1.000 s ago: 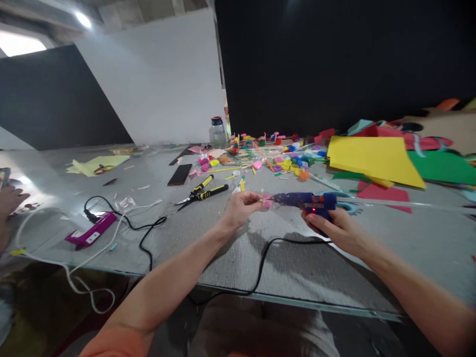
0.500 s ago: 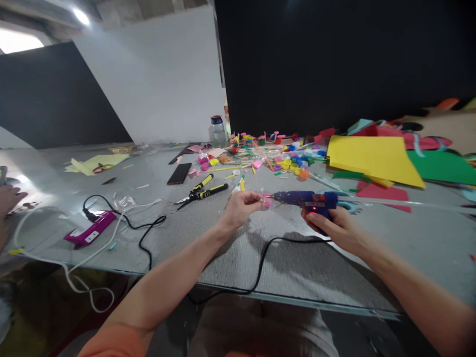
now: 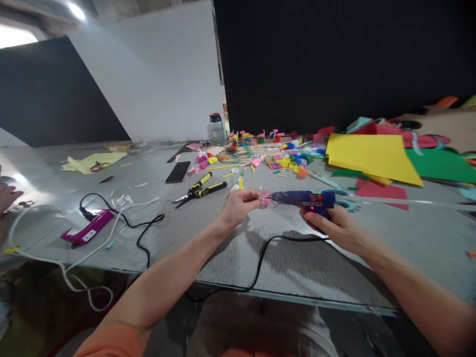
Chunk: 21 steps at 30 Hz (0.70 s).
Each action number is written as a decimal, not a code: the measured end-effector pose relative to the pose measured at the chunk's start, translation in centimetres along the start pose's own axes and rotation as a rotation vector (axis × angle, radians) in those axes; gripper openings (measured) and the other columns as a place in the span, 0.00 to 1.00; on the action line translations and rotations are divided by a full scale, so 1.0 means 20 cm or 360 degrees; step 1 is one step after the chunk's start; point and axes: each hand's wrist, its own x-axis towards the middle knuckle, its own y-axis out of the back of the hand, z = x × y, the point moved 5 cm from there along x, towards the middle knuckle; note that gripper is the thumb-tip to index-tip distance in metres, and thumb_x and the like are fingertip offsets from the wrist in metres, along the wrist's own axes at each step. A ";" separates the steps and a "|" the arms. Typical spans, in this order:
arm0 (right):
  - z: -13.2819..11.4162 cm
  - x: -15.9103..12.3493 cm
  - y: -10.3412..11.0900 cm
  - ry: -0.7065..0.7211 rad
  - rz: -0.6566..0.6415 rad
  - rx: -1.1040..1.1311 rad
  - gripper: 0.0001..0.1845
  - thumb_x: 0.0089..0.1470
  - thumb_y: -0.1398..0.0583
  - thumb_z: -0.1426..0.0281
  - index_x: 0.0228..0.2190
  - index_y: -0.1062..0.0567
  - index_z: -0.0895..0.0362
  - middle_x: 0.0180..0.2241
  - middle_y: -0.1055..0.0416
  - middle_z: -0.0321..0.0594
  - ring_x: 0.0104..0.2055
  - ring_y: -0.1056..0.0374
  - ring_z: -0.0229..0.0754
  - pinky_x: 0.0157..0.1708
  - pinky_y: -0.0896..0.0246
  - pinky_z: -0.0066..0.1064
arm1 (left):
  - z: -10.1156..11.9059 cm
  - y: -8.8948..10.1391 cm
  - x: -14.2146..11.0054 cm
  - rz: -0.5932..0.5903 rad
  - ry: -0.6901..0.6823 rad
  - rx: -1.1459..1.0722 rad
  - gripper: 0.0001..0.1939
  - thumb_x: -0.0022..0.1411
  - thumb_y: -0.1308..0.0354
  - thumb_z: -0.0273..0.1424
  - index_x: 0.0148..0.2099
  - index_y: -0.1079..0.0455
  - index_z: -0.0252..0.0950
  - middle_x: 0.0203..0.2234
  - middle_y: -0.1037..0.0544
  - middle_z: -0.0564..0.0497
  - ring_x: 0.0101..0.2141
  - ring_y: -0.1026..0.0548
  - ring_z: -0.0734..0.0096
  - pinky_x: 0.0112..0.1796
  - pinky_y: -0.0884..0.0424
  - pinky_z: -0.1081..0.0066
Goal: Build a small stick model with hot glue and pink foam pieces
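- The right hand (image 3: 332, 225) is gripping a blue glue gun (image 3: 305, 199) by its handle, above the middle of the table (image 3: 230, 248), nozzle pointing left.
- The left hand (image 3: 238, 206) is pinching a small pink piece (image 3: 265, 198) against the nozzle tip.
- A black cord (image 3: 256, 267) is trailing toward the near edge.
- Yellow-handled pliers (image 3: 203, 191) are lying just beyond the left hand.

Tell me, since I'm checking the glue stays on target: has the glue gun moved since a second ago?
No. The glue gun keeps its nozzle at the pink piece, just this side of the yellow-handled pliers.
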 end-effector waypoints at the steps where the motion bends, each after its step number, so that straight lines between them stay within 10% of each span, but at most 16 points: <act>1: 0.00 0.00 0.00 0.0002 -0.0006 -0.0011 0.26 0.59 0.43 0.45 0.28 0.28 0.55 0.22 0.39 0.35 0.24 0.45 0.38 0.22 0.51 0.30 | 0.00 0.00 0.00 0.0005 -0.0009 0.0006 0.09 0.50 0.31 0.32 0.33 0.22 0.33 0.28 0.19 0.49 0.30 0.25 0.72 0.39 0.31 0.68; 21: 0.00 0.00 0.01 -0.0043 0.0008 0.0093 0.26 0.58 0.43 0.45 0.28 0.29 0.55 0.22 0.40 0.35 0.23 0.46 0.38 0.22 0.54 0.32 | 0.00 0.01 0.00 0.0018 0.0011 0.0041 0.08 0.51 0.32 0.31 0.34 0.21 0.33 0.28 0.18 0.48 0.31 0.24 0.69 0.40 0.30 0.67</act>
